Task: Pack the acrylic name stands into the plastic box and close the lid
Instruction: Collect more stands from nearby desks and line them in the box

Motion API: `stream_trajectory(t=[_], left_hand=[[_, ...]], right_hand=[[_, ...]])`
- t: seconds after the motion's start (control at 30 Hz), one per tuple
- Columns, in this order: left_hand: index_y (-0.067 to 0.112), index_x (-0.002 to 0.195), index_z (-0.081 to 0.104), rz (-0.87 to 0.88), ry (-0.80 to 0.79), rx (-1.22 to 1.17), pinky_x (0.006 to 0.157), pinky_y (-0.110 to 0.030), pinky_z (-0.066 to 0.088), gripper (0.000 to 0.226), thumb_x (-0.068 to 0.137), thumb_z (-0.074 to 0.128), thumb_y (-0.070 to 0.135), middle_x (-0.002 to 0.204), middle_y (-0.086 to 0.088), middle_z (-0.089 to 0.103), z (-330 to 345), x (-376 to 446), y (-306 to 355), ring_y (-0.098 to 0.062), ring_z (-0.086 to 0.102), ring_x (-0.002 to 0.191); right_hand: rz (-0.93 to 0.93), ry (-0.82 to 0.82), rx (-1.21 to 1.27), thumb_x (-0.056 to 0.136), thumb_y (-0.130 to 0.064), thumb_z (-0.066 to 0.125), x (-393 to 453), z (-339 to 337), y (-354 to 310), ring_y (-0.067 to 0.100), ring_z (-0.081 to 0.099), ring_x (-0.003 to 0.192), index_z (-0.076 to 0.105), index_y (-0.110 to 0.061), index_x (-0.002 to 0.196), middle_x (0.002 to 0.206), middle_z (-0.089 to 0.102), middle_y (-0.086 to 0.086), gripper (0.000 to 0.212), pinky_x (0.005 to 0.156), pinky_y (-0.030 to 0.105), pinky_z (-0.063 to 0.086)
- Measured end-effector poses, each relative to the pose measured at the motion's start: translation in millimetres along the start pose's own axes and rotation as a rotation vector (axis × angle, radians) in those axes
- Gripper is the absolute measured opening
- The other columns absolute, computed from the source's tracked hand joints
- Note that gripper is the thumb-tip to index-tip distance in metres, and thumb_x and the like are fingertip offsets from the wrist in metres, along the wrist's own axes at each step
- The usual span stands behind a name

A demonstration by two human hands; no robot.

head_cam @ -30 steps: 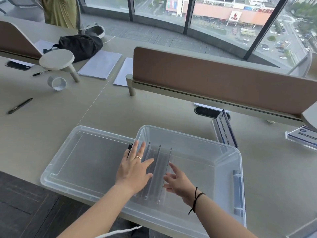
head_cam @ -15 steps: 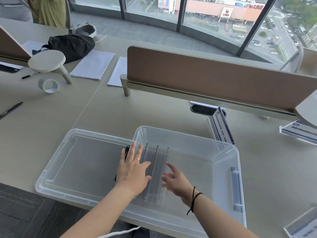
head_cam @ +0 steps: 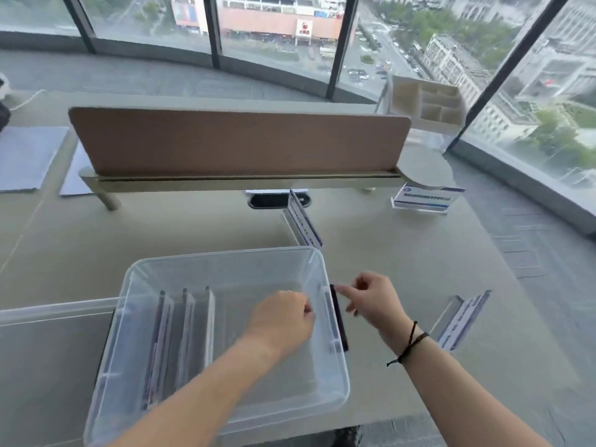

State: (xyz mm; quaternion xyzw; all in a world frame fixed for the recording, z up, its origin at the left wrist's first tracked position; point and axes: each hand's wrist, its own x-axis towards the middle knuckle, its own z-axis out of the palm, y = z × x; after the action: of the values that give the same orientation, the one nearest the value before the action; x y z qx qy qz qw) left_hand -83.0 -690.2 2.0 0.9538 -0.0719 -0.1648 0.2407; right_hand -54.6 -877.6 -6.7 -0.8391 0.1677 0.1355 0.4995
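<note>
The clear plastic box (head_cam: 335, 379) stands in front of me on the table. Three acrylic name stands (head_cam: 185, 330) stand on edge in its left part. My left hand (head_cam: 280, 321) hovers over the bare right part of the box, fingers curled, holding nothing. Just outside the right rim, my right hand (head_cam: 371, 300) has loose, parted fingers beside the black latch (head_cam: 338, 317), and it holds nothing. More name stands are on the table: one behind the box (head_cam: 303, 222), one to its right (head_cam: 461, 321), one at the far right (head_cam: 425, 198). The clear lid (head_cam: 48, 337) lies left of the box.
A brown desk divider (head_cam: 238, 143) crosses the table behind the box, with a cable port (head_cam: 267, 200) under it. Papers (head_cam: 29, 156) lie at the far left. A white organiser (head_cam: 429, 104) sits by the window. The table's right edge runs past the far stand.
Both hands have left the three stands and moved right; the right hand is now outside the box's right rim. The view has swung to the right.
</note>
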Motion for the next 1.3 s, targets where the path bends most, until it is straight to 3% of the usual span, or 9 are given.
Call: stream_trajectory(t=[0.17, 0.3, 0.4, 0.57, 0.77, 0.87, 0.93, 1.0, 1.3], left_hand=[[0.021, 0.096, 0.071, 0.054, -0.083, 0.01, 0.077, -0.031, 0.049, 0.024, 0.092, 0.054, 0.038, 0.1, -0.001, 0.072, 51, 34, 94, -0.024, 0.065, 0.098], [0.023, 0.091, 0.071, 0.038, -0.156, -0.031, 0.078, -0.03, 0.053, 0.022, 0.09, 0.056, 0.038, 0.096, 0.004, 0.072, 99, 65, 164, -0.02, 0.066, 0.095], [0.024, 0.091, 0.071, 0.003, -0.229, -0.045, 0.079, -0.03, 0.053, 0.022, 0.088, 0.058, 0.041, 0.096, 0.004, 0.073, 136, 83, 207, -0.02, 0.067, 0.093], [0.027, 0.117, 0.064, -0.077, -0.37, -0.07, 0.087, -0.031, 0.051, 0.04, 0.085, 0.062, 0.05, 0.115, 0.001, 0.066, 188, 90, 245, -0.02, 0.063, 0.104], [0.019, 0.131, 0.056, -0.12, -0.371, -0.014, 0.09, -0.031, 0.05, 0.043, 0.091, 0.059, 0.034, 0.126, -0.008, 0.062, 215, 99, 262, -0.028, 0.061, 0.111], [0.012, 0.11, 0.062, -0.121, -0.345, 0.044, 0.078, -0.034, 0.051, 0.023, 0.093, 0.054, 0.025, 0.111, -0.014, 0.066, 221, 101, 265, -0.035, 0.063, 0.1], [0.011, 0.086, 0.055, -0.125, -0.323, 0.075, 0.067, -0.035, 0.044, 0.013, 0.093, 0.048, 0.019, 0.1, -0.018, 0.066, 224, 102, 266, -0.038, 0.062, 0.091], [0.015, 0.079, 0.048, -0.129, -0.305, 0.091, 0.066, -0.035, 0.041, 0.016, 0.094, 0.047, 0.017, 0.098, -0.02, 0.065, 225, 102, 265, -0.039, 0.061, 0.09], [0.01, 0.099, 0.059, -0.095, -0.15, 0.145, 0.079, -0.04, 0.049, 0.02, 0.097, 0.044, 0.022, 0.104, -0.013, 0.063, 211, 102, 251, -0.037, 0.061, 0.097]], right_hand=[[0.08, 0.202, -0.139, 0.074, -0.024, 0.081, 41, -136, 71, 0.03, 0.068, 0.057, 0.048, -0.015, 0.063, 0.052, 0.056, 0.002, 0.035, 0.06, 0.042, 0.054], [0.113, 0.301, -0.253, 0.077, -0.025, 0.074, 68, -233, 131, 0.03, 0.067, 0.075, 0.059, -0.012, 0.073, 0.071, 0.065, 0.004, 0.02, 0.067, 0.036, 0.053], [0.107, 0.206, -0.328, 0.086, -0.017, 0.063, 88, -281, 166, 0.023, 0.062, 0.078, 0.066, -0.016, 0.1, 0.093, 0.069, 0.003, 0.014, 0.068, 0.028, 0.046], [0.015, -0.084, -0.517, 0.09, -0.025, 0.062, 108, -306, 202, 0.021, 0.06, 0.109, 0.063, -0.03, 0.121, 0.125, 0.062, 0.0, 0.031, 0.091, 0.028, 0.046], [0.015, -0.183, -0.413, 0.086, -0.034, 0.069, 120, -308, 223, 0.011, 0.066, 0.104, 0.063, -0.031, 0.113, 0.111, 0.068, -0.008, 0.028, 0.081, 0.029, 0.054], [-0.015, -0.206, -0.376, 0.084, -0.032, 0.071, 123, -310, 231, 0.005, 0.068, 0.098, 0.063, -0.03, 0.103, 0.103, 0.069, -0.012, 0.02, 0.07, 0.022, 0.051], [-0.012, -0.251, -0.363, 0.081, -0.033, 0.075, 125, -316, 235, 0.004, 0.07, 0.091, 0.064, -0.032, 0.098, 0.095, 0.072, -0.012, 0.02, 0.066, 0.02, 0.051], [-0.006, -0.278, -0.359, 0.078, -0.034, 0.077, 126, -319, 240, 0.006, 0.071, 0.084, 0.065, -0.034, 0.093, 0.088, 0.075, -0.009, 0.019, 0.065, 0.023, 0.054], [-0.196, -0.091, -0.371, 0.082, -0.024, 0.076, 116, -309, 243, 0.007, 0.068, 0.081, 0.068, -0.023, 0.087, 0.085, 0.071, -0.004, 0.01, 0.072, 0.028, 0.05]])
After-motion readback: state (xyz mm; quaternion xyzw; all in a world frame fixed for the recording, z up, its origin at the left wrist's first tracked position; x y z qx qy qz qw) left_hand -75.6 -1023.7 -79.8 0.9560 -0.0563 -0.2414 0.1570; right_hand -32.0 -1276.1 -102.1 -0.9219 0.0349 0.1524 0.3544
